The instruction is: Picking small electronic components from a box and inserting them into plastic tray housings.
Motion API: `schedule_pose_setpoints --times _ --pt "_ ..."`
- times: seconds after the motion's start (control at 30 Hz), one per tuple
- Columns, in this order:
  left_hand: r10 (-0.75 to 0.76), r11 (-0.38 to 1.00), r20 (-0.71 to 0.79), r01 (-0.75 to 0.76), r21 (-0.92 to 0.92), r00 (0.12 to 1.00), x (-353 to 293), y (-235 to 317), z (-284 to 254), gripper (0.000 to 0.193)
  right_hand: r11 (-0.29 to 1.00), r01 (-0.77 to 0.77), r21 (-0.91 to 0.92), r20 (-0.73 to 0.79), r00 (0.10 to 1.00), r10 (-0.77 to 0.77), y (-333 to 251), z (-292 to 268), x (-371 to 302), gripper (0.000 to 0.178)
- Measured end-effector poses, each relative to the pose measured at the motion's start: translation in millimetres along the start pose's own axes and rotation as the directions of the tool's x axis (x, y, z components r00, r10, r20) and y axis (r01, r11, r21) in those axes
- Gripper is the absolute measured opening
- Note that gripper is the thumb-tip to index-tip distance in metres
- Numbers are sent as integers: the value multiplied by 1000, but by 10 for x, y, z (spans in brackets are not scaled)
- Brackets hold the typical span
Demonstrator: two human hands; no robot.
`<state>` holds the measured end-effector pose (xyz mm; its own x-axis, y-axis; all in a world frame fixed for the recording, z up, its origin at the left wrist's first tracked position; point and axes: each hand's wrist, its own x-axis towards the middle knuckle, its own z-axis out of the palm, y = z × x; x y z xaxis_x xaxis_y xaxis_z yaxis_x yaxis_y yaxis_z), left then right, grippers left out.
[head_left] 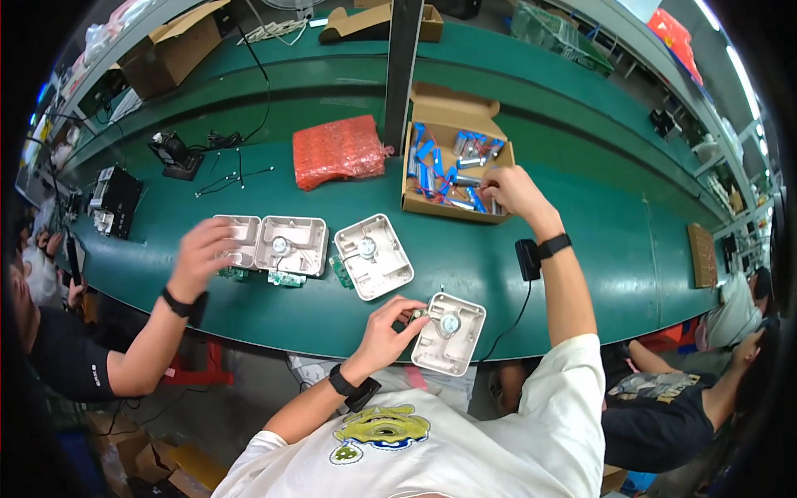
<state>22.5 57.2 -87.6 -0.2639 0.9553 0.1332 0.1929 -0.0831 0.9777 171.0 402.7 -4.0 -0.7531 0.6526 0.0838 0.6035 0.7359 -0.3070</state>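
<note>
My left hand [387,334] is closed, thumb and fingers pinching a small green circuit board [421,314] at the left rim of a white plastic housing [466,349]. That housing lies open side up near the table's front edge, with a round speaker [450,323] inside. Farther off, my right hand [516,196] reaches over the right side of a cardboard box [409,201]. Its fingers are bent together among blue cylindrical batteries [427,177] with red wires; what they pinch is hidden. Another white housing [393,275] rests left of mine, its board outside the rim.
A co-worker's hand [199,253] is over two more white housings [320,259] at the left. A red bubble-wrap package [339,153] lies beside a metal post [402,75]. A black adapter [527,260] with a cable sits below my right forearm. Loose black wires [238,176] lie farther left.
</note>
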Motion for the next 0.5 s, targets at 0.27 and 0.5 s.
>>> schedule_pose_setpoints --times 0.27,0.5 --pt "24 999 38 -23 -31 999 -8 -79 -47 21 614 89 785 -258 947 193 -596 -461 -529 20" --pt "-13 998 55 17 -57 998 26 -57 -31 21 474 55 879 -168 965 200 -1122 -595 -1107 23"
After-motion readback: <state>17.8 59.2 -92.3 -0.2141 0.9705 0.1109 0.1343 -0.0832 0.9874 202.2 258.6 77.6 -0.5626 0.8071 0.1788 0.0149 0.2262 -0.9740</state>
